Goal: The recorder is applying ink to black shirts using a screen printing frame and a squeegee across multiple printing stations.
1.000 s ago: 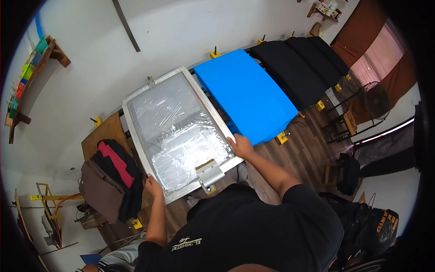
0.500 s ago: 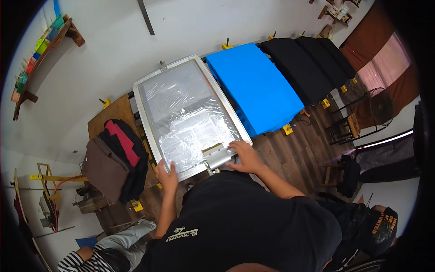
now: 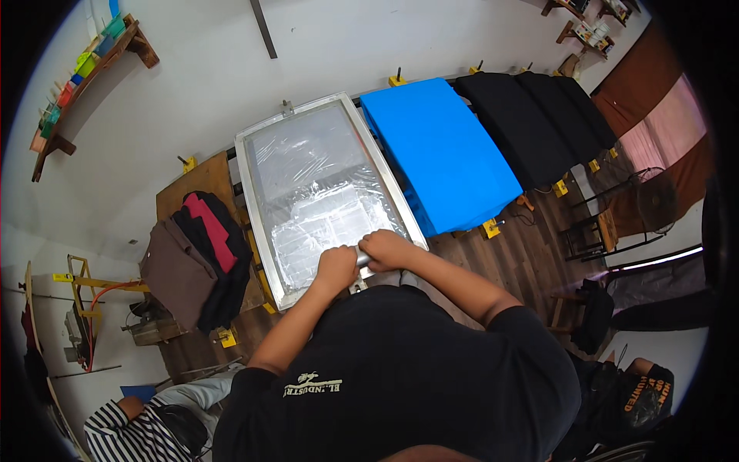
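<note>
A silkscreen frame of pale metal lies in front of me, its mesh covered by crinkled, shiny clear film. At its near end both my hands are closed around a silver squeegee with a metal handle. My left hand wraps its left end. My right hand grips the right end, close beside the left. Only a short stretch of the handle shows between them, and my hands hide the blade.
Right of the frame, a blue garment covers a board, followed by black garments on further boards. At left, brown, black and pink clothes lie on a wooden board. Two people, one in stripes, are near the lower corners.
My hands have come together from the sides of the frame's near end and closed on the squeegee. The view has shifted slightly.
</note>
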`<state>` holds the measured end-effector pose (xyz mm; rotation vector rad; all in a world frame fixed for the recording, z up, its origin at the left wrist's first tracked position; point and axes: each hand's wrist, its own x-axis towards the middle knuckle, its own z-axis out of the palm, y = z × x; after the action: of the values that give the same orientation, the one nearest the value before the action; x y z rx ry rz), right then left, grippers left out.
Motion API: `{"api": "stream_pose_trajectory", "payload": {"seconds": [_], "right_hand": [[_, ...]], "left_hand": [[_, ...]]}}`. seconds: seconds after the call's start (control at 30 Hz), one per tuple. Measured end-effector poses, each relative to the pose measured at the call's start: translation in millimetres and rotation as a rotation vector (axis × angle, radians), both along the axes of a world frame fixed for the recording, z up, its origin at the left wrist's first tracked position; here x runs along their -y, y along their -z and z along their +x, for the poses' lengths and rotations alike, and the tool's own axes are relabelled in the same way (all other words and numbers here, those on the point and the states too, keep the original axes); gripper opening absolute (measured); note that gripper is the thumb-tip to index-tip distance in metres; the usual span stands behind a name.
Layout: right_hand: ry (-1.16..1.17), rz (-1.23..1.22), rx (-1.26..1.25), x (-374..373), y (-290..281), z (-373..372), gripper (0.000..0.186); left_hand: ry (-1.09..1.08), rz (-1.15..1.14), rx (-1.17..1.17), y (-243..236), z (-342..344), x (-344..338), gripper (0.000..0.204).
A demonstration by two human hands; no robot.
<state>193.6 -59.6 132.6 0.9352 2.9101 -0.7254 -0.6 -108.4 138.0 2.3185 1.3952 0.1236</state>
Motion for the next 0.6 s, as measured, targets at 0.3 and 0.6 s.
{"api": "stream_pose_trajectory", "payload": {"seconds": [0.3, 0.6], "right_hand": [[0.165, -0.179, 0.133, -76, 5, -31, 0.048], [0.105, -0.18, 0.29, -92, 1, -40, 0.044]], "left_hand": [[-0.165, -0.27, -0.126, 6, 0, -91, 0.035], [-0.212, -0.357, -0.104, 19, -6, -99, 0.042]]}}
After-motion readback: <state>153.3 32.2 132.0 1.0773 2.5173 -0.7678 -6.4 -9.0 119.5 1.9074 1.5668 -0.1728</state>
